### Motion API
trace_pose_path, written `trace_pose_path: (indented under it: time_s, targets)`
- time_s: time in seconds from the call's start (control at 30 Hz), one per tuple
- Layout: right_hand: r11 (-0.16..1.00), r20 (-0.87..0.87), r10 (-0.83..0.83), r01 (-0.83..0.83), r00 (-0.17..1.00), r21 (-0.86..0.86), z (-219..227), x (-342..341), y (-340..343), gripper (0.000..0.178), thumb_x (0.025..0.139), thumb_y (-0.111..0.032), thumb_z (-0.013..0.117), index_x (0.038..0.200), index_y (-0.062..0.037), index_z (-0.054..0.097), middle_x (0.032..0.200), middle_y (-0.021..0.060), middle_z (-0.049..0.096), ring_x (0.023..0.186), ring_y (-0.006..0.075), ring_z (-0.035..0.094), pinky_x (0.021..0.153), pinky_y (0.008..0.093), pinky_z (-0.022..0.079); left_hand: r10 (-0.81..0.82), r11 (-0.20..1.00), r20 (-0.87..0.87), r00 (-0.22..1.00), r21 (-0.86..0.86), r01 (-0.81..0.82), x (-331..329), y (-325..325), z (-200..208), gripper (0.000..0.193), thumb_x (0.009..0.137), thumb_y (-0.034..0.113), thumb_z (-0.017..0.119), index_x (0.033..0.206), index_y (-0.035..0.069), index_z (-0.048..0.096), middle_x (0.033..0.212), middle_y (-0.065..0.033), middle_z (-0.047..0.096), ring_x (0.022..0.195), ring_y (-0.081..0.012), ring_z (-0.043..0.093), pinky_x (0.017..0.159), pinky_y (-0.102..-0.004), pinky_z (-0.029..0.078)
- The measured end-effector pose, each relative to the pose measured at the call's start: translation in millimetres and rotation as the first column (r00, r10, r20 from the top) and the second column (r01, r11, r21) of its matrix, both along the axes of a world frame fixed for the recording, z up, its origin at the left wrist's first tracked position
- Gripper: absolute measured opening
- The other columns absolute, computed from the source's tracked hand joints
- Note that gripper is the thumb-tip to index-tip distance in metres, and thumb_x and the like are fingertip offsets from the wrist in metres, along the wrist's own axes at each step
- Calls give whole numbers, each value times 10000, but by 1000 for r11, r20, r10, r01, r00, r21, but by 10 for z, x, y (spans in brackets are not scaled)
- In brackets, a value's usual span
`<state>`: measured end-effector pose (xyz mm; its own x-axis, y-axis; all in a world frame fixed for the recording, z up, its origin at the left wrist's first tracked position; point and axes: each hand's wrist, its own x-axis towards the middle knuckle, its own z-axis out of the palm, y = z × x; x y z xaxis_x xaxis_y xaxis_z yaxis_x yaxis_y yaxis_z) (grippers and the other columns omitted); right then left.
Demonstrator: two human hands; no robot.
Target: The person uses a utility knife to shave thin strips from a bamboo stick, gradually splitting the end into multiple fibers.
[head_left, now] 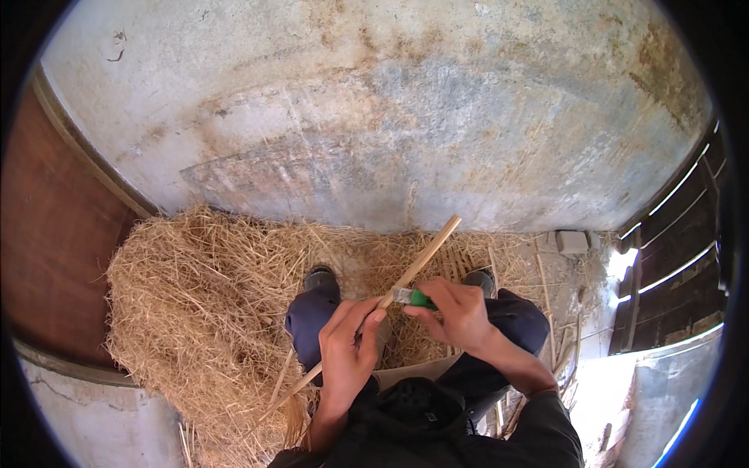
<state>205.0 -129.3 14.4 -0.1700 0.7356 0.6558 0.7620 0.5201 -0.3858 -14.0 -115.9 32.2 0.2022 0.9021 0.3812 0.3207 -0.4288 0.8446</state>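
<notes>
A pale, straight wooden stick (427,251) slants across in front of me, its far end up and to the right and its lower part running down past my left wrist. My left hand (346,343) is closed round its middle, with thumb and fingers pressed on it. In my right hand (462,313) is a knife (422,299) with a green handle, gripped by closed fingers. Its short, wide blade lies against the stick just beyond my left fingertips. Part of the handle is hidden by the right fingers.
A large heap of straw (195,304) lies at the left, with loose straw on the floor between my feet. Behind it rises a stained concrete wall (437,132). Several thin sticks (544,285) and a grey block (572,242) lie at the right. A brown panel (58,234) stands far left.
</notes>
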Motion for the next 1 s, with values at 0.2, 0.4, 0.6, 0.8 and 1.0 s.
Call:
trace_pose_path:
  time_s: [0.2, 0.4, 0.6, 0.8, 1.0]
  targets:
    - [999, -9, -9, 9, 1000, 34, -129, -72, -6, 322, 941, -266, 878, 1102, -48, 705, 865, 49, 710, 659, 234, 725, 549, 362, 563, 1, 1000, 11, 1000, -25, -1, 54, -52, 36, 191, 1014, 24, 775, 1191, -49, 765, 988, -170, 731, 785, -267, 707, 690, -340, 541]
    - [998, -23, -57, 58, 998, 38, -109, -16, -7, 303, 929, -242, 887, 1090, -44, 723, 847, 56, 721, 617, 238, 708, 529, 351, 544, 29, 999, 20, 999, -17, -28, 106, -49, -23, 177, 1003, 30, 791, 1156, -55, 769, 942, -129, 734, 754, -181, 672, 660, -300, 507]
    - [984, -80, -174, 176, 982, 25, -49, 140, 39, 285, 902, -206, 908, 1078, -47, 750, 830, 73, 748, 592, 255, 703, 520, 354, 534, 44, 996, -19, 999, -75, -46, 67, -88, -30, 186, 1008, 69, 806, 1153, -41, 768, 951, -162, 739, 765, -278, 709, 685, -354, 542]
    - [960, -87, -250, 259, 964, 110, -159, 340, 100, 252, 972, -212, 846, 1131, -33, 771, 832, 91, 757, 586, 246, 697, 526, 368, 531, 21, 996, -37, 999, -83, -24, 47, -99, -70, 176, 1007, 81, 814, 1129, -40, 771, 933, -155, 738, 706, -258, 679, 629, -344, 514]
    - [762, -269, -640, 639, 720, -105, 118, 1206, 219, 280, 1137, -270, 646, 1140, -17, 767, 721, 92, 658, 539, 142, 524, 520, 344, 407, 28, 993, -31, 999, -114, -31, -185, -313, -91, 182, 988, 69, 836, 1117, -43, 773, 895, -122, 713, 646, -152, 593, 586, -301, 467]
